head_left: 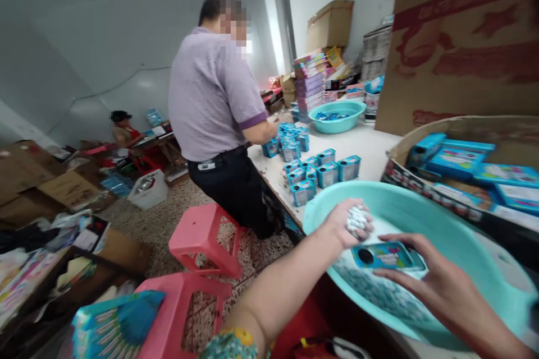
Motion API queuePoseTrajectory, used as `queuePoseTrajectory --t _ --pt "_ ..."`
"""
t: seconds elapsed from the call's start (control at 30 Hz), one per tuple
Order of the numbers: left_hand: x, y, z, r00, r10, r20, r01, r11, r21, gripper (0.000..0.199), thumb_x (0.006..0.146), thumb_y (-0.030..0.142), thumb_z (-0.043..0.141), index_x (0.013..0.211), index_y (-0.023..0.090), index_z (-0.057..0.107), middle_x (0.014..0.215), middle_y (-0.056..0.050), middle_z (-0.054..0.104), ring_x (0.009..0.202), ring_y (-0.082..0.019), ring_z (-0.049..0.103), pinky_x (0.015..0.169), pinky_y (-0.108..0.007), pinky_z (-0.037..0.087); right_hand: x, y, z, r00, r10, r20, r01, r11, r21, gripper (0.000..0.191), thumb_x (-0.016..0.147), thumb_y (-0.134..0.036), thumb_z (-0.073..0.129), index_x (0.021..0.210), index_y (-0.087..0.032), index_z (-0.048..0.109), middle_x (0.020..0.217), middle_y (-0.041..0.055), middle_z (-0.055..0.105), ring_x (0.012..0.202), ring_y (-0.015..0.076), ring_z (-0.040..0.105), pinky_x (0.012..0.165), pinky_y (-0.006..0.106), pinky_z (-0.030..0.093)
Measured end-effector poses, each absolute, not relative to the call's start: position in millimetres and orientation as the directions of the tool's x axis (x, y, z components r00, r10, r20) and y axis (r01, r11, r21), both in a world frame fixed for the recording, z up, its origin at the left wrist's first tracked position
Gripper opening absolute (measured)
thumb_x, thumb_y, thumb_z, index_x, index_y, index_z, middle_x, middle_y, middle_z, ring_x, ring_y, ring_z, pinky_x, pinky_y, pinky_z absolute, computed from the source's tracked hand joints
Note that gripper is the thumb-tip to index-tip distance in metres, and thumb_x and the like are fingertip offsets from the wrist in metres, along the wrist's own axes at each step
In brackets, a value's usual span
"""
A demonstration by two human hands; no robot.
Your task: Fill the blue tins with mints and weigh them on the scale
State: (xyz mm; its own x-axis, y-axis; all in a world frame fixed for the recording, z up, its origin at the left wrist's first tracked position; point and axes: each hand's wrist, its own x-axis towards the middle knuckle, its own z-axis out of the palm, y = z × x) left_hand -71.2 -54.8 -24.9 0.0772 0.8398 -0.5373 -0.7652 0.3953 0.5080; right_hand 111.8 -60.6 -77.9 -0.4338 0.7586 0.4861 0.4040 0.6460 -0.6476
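Note:
Over the rim of a large turquoise basin, my left hand is cupped palm up around a heap of small white pieces. My right hand grips a small blue box between thumb and fingers, just right of my left hand. A dark round hole shows at the box's left end. More small pieces lie in the bottom of the basin beneath both hands. Several similar blue boxes stand on the white table beyond the basin.
A person in a purple shirt stands at the table beside more blue boxes. A smaller basin sits farther back. At the right is a carton of blue packages. Pink stools stand at the left; another person sits far back.

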Motion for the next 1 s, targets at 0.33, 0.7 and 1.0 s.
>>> queuePoseTrajectory --t 0.33,0.7,1.0 --pt "-47.5 -36.8 6.4 -0.164 0.959 -0.231 -0.697 0.053 0.715 0.026 0.071 0.036 0.067 0.072 0.019 0.047 0.051 0.005 0.049 0.041 -0.01 0.05 0.036 -0.017 0.032 105.1 -64.1 -45.1 -0.14 0.958 0.248 0.394 0.284 -0.874 0.043 0.066 -0.054 0.075 0.085 -0.019 0.059 0.074 0.0001 0.062 0.066 0.0179 0.055 0.061 0.028 0.042" --pt "-33.2 -42.1 -10.0 -0.337 0.942 -0.015 -0.458 -0.15 0.876 0.025 0.069 0.03 0.07 0.082 0.02 0.051 0.059 0.006 0.055 0.051 -0.01 0.057 0.054 -0.022 0.048 99.1 -64.1 -43.9 -0.171 0.93 0.326 0.371 0.367 -0.853 0.028 0.071 -0.031 0.077 0.088 -0.019 0.058 0.087 0.001 0.06 0.082 0.019 0.056 0.073 0.029 0.041" --pt "-30.7 -43.2 -8.3 -0.3 0.954 0.004 -0.41 -0.132 0.902 0.023 0.07 0.03 0.072 0.079 0.019 0.054 0.062 0.004 0.056 0.05 -0.01 0.056 0.053 -0.022 0.049 104.0 -59.6 -45.0 -0.203 0.935 0.291 0.353 0.348 -0.869 0.031 0.07 -0.039 0.078 0.089 -0.021 0.06 0.081 -0.0007 0.062 0.076 0.018 0.056 0.068 0.028 0.041"
